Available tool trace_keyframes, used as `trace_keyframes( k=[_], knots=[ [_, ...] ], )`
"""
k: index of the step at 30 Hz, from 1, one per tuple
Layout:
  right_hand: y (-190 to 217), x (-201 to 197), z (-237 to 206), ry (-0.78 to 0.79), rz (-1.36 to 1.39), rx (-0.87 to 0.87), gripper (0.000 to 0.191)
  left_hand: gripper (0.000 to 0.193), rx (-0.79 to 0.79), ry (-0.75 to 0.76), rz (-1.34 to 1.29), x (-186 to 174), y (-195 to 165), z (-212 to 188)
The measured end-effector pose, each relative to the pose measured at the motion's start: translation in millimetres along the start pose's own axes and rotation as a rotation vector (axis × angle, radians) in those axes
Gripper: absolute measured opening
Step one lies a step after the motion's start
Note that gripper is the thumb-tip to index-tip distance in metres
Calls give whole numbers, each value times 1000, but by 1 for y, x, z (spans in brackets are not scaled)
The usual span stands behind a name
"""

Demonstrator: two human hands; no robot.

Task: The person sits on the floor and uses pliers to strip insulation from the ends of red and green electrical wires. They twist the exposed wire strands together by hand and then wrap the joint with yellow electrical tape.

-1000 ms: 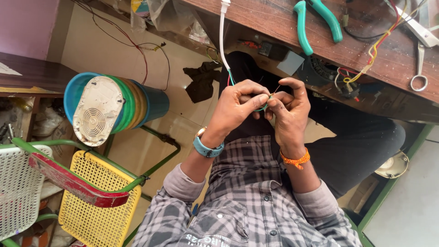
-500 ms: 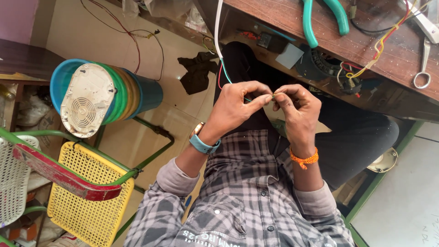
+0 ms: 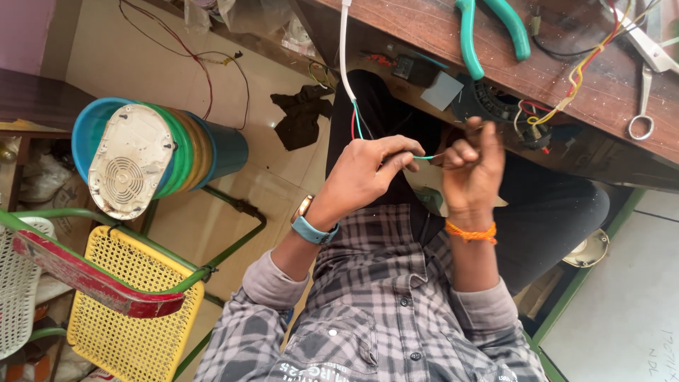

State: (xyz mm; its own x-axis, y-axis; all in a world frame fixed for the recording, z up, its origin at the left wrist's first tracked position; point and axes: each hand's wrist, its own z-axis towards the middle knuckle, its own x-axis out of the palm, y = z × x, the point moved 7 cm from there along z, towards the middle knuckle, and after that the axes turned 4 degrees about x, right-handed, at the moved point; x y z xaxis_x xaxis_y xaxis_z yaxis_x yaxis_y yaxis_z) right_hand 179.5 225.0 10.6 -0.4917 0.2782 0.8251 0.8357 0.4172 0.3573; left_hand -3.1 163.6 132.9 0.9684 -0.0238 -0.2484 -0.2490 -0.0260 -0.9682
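the view looks down on a seated person in a grey checked shirt (image 3: 368, 318). both hands are raised in front of the chest, just below the edge of a wooden table (image 3: 453, 35).

the left hand (image 3: 364, 177), with a blue-strapped watch (image 3: 311, 226) on its wrist, has its grip closed narrow on a thin green wire (image 3: 424, 157), thumb and forefinger pinching it near its free end. that wire comes out of a white cable (image 3: 343, 56) which hangs down from the table edge and splits into a green and a red strand just above the left hand.

the right hand (image 3: 472, 170), with an orange thread band (image 3: 470, 232) round its wrist, is curled into a loose fist; its fingertips meet the tip of the green wire, so the wire runs across the small gap between the two hands. whether the right grip truly pinches the wire end i cannot tell, as the fingers hide it.

on the table lie green-handled pliers (image 3: 495, 21), a bundle of red and yellow wires (image 3: 587, 67) and a pair of metal scissors (image 3: 647, 78). to the left on the floor stand a stack of coloured plastic tubs (image 3: 191, 152) with a white vented cover (image 3: 131, 166) against them, and a yellow mesh chair (image 3: 120, 318) with a green frame. a dark rag (image 3: 300, 113) lies on the floor.
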Motion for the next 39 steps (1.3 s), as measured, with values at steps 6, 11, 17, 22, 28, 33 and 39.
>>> trace_keyframes(
  k=[6,11,17,22,28,33,39],
  knots=[
    [24,-9,-22,115,-487,-199,12,25,132,-76,130,-1,-12,7],
    [22,-3,-46,73,-800,-269,17,29,56,-53,299,15,-5,15],
    [26,18,-60,64,-1014,-246,15,21,123,-44,357,38,-14,19],
    [28,21,-60,38,-930,-273,14,14,117,-145,420,35,-26,17],
    [37,23,-59,19,-909,-250,31,21,111,-143,418,24,-21,17],
    [31,34,-67,9,-1058,-225,49,14,117,-57,287,33,-7,15],
    [31,40,-65,14,-1108,-245,25,14,95,-68,114,34,4,14]
  ],
)
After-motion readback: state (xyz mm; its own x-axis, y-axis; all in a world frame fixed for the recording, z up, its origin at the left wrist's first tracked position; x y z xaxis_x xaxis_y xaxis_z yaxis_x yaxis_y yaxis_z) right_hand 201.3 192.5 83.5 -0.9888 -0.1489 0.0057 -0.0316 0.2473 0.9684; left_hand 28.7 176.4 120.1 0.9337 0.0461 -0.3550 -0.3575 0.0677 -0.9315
